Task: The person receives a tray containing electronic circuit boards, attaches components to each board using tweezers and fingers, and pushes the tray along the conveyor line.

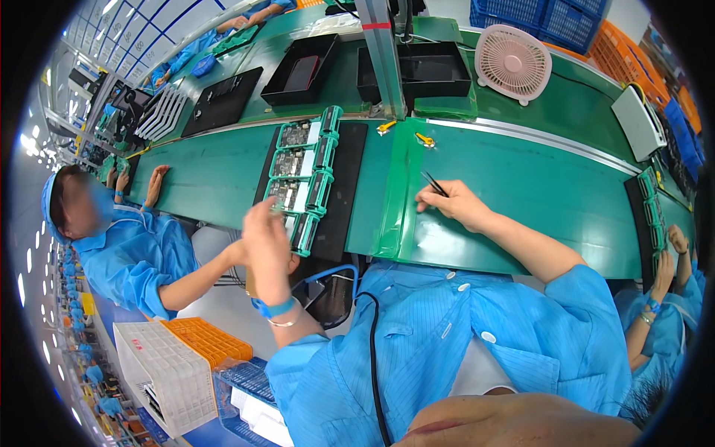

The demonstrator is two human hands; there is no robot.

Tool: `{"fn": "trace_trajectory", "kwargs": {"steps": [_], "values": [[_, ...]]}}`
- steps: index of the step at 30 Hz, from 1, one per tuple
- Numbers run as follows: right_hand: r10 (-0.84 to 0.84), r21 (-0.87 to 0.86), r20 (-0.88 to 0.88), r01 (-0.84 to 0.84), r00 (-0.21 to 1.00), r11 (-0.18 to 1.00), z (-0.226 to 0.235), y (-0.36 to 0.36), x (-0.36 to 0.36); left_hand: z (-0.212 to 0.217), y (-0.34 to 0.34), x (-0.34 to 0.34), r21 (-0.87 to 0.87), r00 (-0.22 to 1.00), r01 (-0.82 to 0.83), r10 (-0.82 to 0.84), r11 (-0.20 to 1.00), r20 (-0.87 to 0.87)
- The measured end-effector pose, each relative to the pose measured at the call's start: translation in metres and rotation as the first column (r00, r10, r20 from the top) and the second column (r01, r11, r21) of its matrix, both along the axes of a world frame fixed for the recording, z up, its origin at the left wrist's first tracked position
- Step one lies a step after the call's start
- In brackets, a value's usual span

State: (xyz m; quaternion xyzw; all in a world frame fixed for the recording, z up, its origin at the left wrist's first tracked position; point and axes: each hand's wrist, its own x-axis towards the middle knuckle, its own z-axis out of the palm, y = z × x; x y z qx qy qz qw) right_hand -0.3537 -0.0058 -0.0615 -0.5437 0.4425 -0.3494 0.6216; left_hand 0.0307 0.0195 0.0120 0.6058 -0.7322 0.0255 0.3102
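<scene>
A row of green circuit boards in a green frame point(302, 179) lies lengthwise on a black mat point(348, 186), left of the middle. My left hand point(266, 235), with a blue strap and a bracelet at the wrist, is raised beside the row's near end. Its fingers are blurred, so their grip does not show. Black tweezers point(434, 184) are pinched in my right hand point(458, 205), above the belt near a strip of green tape point(395, 201). A co-worker's hand point(240, 255) reaches in from the left, partly hidden behind my left hand.
Beyond the green belt point(514, 194) stand a metal post point(381, 67), black trays point(302, 71) and a pink fan point(513, 65). Yellow clips point(424, 140) sit along the rail. Crates point(164, 372) stand lower left. Co-workers sit at both sides; another board row point(652, 212) lies far right.
</scene>
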Motion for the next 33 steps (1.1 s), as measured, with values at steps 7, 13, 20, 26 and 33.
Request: {"fn": "trace_trajectory", "kwargs": {"steps": [7,13,20,26,33], "values": [[0.081,0.213,0.167,-0.116,0.983,0.970,0.002,-0.009,0.057,-0.027,-0.063,0.082,0.311,0.936,-0.332,0.271,0.891,0.225],[0.009,0.274,0.214,-0.069,0.977,0.959,0.004,-0.021,0.096,-0.035,-0.090,0.089,0.440,0.926,-0.366,0.277,0.820,0.255],[-0.294,0.283,0.238,0.223,0.926,0.933,-0.001,-0.032,0.121,-0.057,-0.071,0.105,0.425,0.963,-0.255,0.267,0.869,0.033],[-0.536,0.367,0.284,0.426,0.795,0.827,-0.018,-0.053,0.097,-0.082,0.001,0.055,0.535,0.725,0.172,0.261,0.828,-0.637],[-0.523,0.067,-0.033,0.523,0.852,0.849,-0.005,0.012,-0.015,-0.044,0.071,-0.068,0.429,0.539,0.373,0.184,0.822,-0.822]]}}
